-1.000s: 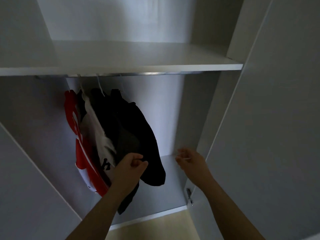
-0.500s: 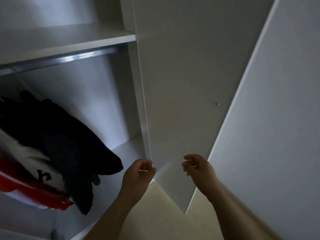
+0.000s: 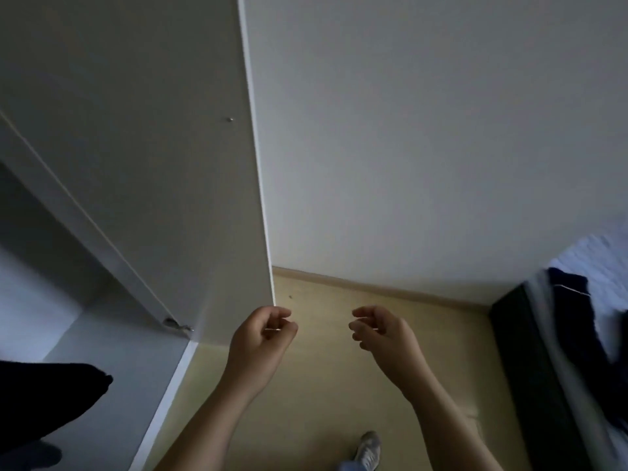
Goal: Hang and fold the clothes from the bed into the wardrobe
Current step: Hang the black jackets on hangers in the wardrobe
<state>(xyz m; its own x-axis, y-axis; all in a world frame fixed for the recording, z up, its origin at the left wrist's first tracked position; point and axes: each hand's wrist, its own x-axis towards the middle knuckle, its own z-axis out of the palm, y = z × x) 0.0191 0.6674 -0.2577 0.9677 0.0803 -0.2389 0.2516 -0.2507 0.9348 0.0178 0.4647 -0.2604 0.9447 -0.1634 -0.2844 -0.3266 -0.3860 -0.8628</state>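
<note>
Pale wall (image 3: pixel 424 130) fills the upper right of the view. The open wardrobe door (image 3: pixel 136 130) stands edge-on at the left, its long front edge running down to just above the left hand. Yellowish floor (image 3: pixel 323 385) lies between wardrobe and bed. Wardrobe bottom board (image 3: pixel 102 351) is visible lower left, and a dark hung garment (image 3: pixel 44 396) overhangs it at the frame edge. The bed (image 3: pixel 598 256) is at the far right, with a dark side frame and light cover. A dark garment with a thin white stripe (image 3: pixel 577 317) lies bunched on it near the edge, well apart from both hands. Left hand (image 3: pixel 261 338): raised at mid-frame, fingers loosely curled inward, thumb close to the forefinger, nothing seen held. Right hand (image 3: pixel 380 334): beside it with a gap between, fingers loosely bent and slightly spread, also empty. A grey shoe (image 3: pixel 368 450) shows at the bottom edge, and a metal hinge (image 3: pixel 176 323) at the foot of the door. Judgement: this is the interval between garments, with some clothing hung and at least one piece left on the bed. The next move calls for a reach to the right across the floor gap, a full-hand grip on the bunched dark garment, and a carry back past the door edge without snagging.
</note>
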